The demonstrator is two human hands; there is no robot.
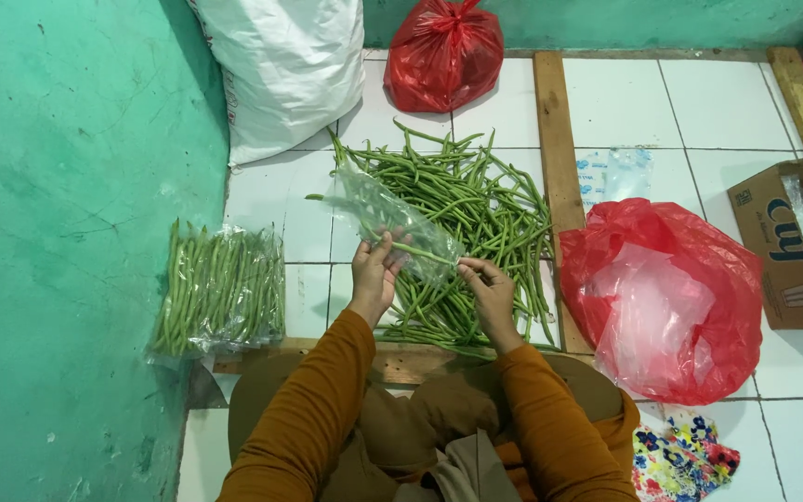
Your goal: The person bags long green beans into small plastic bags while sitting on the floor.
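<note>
Hands two: left hand [375, 274], right hand [488, 284] each gripping one clear bag [392, 218]; red bags [664, 297] two.

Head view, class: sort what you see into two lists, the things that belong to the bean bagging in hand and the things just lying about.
In use:
left hand
right hand
clear plastic bag held between both hands
loose green beans
filled packs of beans

Lying about:
white sack
tied red bag
open red bag
cardboard box
floral cloth
</note>
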